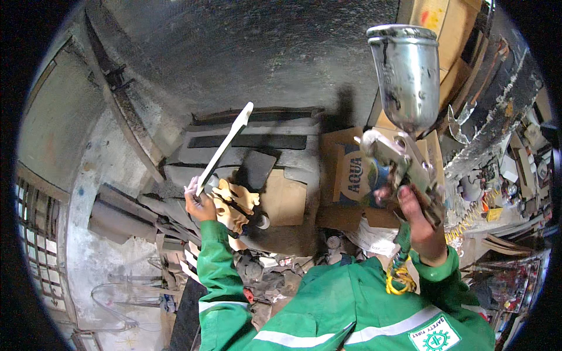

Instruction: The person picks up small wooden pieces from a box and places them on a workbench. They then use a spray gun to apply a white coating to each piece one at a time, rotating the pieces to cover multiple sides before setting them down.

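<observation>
My left hand is closed around the lower end of a long, thin white strip, which slants up and to the right. Just right of that hand are several tan cut-out pieces with curved edges, partly overlapping. At the right, my right hand grips a metal spray gun, its fingers partly hidden behind the handle. A shiny silver paint cup with dark drips stands upright on top of the gun. Below the grip a green hose hangs, bound with yellow cord.
A dark, paint-dusted bench surface lies ahead, with a flat cardboard piece on it. Beside it is a printed cardboard box. A yellow coiled hose and cluttered shelves fill the right. A barred window is far left.
</observation>
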A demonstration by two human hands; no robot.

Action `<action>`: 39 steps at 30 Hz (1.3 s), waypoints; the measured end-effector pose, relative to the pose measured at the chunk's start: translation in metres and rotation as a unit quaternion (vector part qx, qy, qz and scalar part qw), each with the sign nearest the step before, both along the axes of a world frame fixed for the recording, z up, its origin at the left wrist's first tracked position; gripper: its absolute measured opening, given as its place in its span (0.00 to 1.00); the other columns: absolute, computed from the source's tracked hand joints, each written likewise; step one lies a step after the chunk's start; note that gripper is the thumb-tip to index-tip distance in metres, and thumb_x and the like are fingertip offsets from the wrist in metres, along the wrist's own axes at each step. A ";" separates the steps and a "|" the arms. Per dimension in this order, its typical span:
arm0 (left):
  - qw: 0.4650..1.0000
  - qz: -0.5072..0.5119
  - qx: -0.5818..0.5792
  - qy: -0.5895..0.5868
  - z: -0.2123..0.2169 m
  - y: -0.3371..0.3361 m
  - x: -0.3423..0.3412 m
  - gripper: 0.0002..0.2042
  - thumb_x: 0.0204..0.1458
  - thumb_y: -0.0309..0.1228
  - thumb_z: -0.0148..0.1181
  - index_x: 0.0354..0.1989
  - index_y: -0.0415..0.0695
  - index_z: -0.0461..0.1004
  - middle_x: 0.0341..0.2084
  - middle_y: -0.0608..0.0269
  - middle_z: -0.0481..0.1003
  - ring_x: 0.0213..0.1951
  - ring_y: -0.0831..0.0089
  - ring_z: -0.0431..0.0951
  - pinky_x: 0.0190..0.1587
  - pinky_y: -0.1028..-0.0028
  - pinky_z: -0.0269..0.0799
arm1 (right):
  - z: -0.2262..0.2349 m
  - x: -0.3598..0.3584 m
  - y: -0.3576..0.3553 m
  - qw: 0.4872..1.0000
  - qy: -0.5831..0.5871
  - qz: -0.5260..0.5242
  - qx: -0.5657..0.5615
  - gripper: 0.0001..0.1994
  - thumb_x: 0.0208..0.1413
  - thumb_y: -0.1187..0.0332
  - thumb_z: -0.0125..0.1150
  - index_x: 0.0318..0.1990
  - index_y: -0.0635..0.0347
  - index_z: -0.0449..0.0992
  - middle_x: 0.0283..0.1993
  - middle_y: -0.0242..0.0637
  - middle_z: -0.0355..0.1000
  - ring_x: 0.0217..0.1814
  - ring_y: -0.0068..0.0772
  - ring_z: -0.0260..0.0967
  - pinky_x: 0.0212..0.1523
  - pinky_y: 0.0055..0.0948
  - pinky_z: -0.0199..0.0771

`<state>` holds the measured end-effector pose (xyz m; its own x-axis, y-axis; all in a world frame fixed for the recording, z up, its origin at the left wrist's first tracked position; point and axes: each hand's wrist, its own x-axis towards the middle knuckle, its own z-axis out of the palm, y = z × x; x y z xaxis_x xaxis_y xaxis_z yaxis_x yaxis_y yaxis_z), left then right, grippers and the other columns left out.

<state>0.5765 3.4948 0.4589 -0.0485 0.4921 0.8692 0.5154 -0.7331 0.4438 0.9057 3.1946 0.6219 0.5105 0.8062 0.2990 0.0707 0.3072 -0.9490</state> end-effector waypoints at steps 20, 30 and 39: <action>0.997 -0.055 -0.042 -0.040 0.008 -0.004 -0.028 0.06 0.46 0.15 0.52 0.27 0.39 0.62 0.29 0.57 0.74 0.38 0.63 0.76 0.50 0.64 0.67 | -0.016 -0.018 -0.031 0.957 -0.252 0.103 -0.097 0.21 0.47 0.75 0.62 0.50 0.67 0.66 0.45 0.50 0.68 0.46 0.42 0.67 0.46 0.35 0.66; 0.600 -0.435 -0.529 -0.413 0.064 -0.178 0.138 0.13 0.45 0.17 0.53 0.42 0.38 0.69 0.32 0.67 0.72 0.31 0.78 0.72 0.35 0.80 0.68 | -0.073 -0.037 0.046 0.937 -0.349 0.020 0.010 0.20 0.50 0.75 0.60 0.51 0.62 0.65 0.46 0.36 0.71 0.45 0.30 0.69 0.47 0.28 0.68; 0.675 -0.423 -0.472 -0.378 0.113 -0.167 0.155 0.12 0.47 0.20 0.55 0.42 0.38 0.70 0.36 0.63 0.74 0.35 0.78 0.76 0.37 0.80 0.74 | -0.100 -0.043 0.048 0.969 -0.241 0.061 -0.002 0.23 0.48 0.74 0.59 0.54 0.64 0.63 0.46 0.45 0.69 0.47 0.33 0.68 0.48 0.29 0.68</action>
